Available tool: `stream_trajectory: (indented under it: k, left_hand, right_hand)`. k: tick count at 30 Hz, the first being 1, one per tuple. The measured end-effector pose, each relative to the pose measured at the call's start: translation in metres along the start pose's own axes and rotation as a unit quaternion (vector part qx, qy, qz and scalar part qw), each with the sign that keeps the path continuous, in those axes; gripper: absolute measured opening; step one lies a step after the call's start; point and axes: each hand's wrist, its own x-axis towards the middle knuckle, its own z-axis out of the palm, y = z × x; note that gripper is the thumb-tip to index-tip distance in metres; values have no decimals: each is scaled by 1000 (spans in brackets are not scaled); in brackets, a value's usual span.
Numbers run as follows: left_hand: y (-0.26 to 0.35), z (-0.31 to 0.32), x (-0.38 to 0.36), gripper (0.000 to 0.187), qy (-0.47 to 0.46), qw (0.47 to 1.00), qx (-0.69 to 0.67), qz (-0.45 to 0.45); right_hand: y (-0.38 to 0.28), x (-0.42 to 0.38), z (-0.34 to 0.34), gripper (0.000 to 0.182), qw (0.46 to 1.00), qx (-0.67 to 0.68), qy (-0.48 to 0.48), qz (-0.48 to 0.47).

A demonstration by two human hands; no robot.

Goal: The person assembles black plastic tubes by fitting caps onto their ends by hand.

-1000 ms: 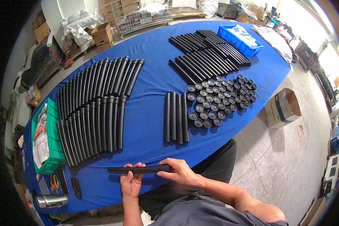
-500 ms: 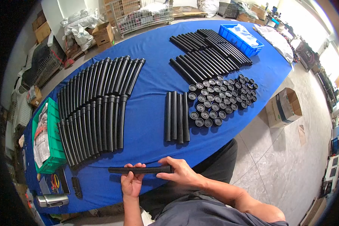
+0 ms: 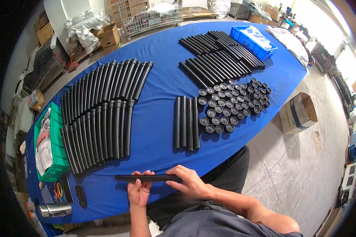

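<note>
A black tube lies level across both hands above the blue cloth near the table's front edge. My left hand is closed round its middle, palm up, with the thumb on the near side. At the tube's right end, my right hand grips it between thumb and fingers, which partly hide that end. Beyond the hands, several loose black tubes stand side by side in a short row. Round black caps are spread to the right of them.
Two rows of capped tubes fill the left. More tubes lie at the back beside a blue crate. A green crate, pliers and a metallic object are at far left. A cardboard box stands on the floor.
The tube and both hands have shifted very slightly. Both hands keep their hold on it.
</note>
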Motion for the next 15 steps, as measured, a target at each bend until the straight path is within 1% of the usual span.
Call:
stream_trajectory:
  k: [3,4,6,9,10,13,15]
  left_hand:
    - [-1,-3,-1,30,-2,1000,-13,-2]
    - [-1,-4,-1,30,-5,1000,-17,-1]
    - [0,-4,-1,30,-5,1000,-4,5]
    - [-3,-1,0,31,3,1000,-2,7]
    - [-3,0,0,31,8,1000,-4,7]
    - [-1,1,-1,31,1,1000,-6,7]
    - [-1,0,-1,32,-1,1000,9,5]
  right_hand:
    - [-9,3,-2,37,1000,5,4,-2]
    - [-14,6,-7,37,997,18,-27,76]
    - [-23,12,-17,38,969,45,-89,227]
    - [-6,6,-7,39,989,39,-50,132]
    - [-4,5,-5,38,999,3,-13,42]
    - [-12,6,-8,39,990,48,-47,121]
    - [-12,8,-10,40,957,126,-90,245]
